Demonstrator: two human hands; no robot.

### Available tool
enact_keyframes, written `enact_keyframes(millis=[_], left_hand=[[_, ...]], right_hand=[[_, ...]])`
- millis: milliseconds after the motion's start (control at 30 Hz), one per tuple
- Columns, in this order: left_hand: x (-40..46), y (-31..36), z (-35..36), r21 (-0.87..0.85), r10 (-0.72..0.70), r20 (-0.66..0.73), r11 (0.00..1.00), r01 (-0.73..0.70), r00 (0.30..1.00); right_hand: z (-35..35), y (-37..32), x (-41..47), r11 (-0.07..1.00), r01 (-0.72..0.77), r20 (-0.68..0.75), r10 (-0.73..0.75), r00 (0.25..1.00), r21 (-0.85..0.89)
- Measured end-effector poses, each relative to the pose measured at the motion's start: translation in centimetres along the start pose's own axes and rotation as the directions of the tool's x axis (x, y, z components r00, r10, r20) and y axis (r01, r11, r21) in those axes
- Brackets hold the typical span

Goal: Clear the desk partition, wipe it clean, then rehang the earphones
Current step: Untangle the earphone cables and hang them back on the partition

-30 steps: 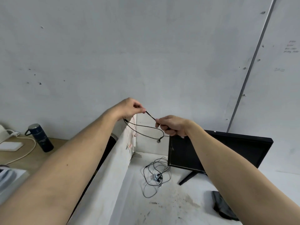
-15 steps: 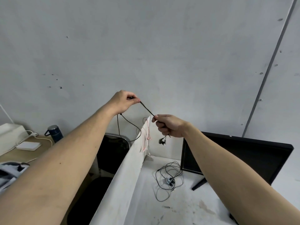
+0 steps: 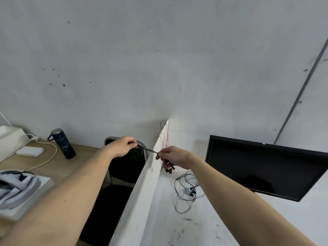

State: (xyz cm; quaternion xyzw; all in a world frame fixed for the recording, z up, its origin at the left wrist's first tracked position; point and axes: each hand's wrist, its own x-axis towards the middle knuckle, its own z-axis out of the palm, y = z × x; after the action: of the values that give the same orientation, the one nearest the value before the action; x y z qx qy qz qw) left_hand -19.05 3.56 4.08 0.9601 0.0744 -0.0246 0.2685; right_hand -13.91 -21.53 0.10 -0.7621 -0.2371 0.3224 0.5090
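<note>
A dark blue cylindrical flask with a loop handle [image 3: 61, 144] stands upright on the wooden tabletop [image 3: 53, 164] at far left; near it lies a flat white rectangular box [image 3: 30, 151], with a white cable [image 3: 46, 158] curving past it; a grey-and-white padded headset [image 3: 16, 188] rests on a white sheet at the near left edge; a black office chair [image 3: 122, 167] stands beyond the wooden tabletop's right end; a black flat monitor [image 3: 264, 167] stands tilted on the white tabletop [image 3: 204, 226] at right; the grey wall [image 3: 159, 59] behind bears small dark marks.
</note>
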Motion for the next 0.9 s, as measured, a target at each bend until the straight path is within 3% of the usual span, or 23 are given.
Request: enact_keyframes(millis=[133,433,567,700,800,900], left_hand=[[-0.6,-2.1,2.0,0.056,-0.007,0.17,0.998,-0.002,0.985],[0.0,-2.6,4.5,0.103,-0.021,0.269,0.995,-0.007,0.963],[0.8,-0.4,3.2,0.034,-0.071,0.084,0.997,0.068,0.994],[2.5,4.4,1.6,-0.044,0.015,-0.228,0.999,-0.025,0.974],[2.9,9.7,2.3,-0.078,0.139,-0.284,0.983,-0.167,0.949],[3.0,14.2,5.6,-0.132,0.192,-0.22,0.966,-0.224,0.957]], right_hand=[[1.0,1.2,-0.1,0.986,-0.012,0.034,0.018,0.999,-0.164],[2.2,1.6,0.8,0.916,-0.045,-0.021,0.04,0.999,-0.399],[0.7,2.1,0.3,0.9,-0.107,-0.049,0.095,0.994,-0.423],[-2.3,3.1,-0.9,0.885,-0.196,-0.105,0.167,0.98,-0.422],[-4.6,5.3,-1.6,0.864,-0.278,-0.144,0.239,0.96,-0.421],[-6.0,7.8,-2.4,0.859,-0.359,-0.199,0.304,0.932,-0.366]])
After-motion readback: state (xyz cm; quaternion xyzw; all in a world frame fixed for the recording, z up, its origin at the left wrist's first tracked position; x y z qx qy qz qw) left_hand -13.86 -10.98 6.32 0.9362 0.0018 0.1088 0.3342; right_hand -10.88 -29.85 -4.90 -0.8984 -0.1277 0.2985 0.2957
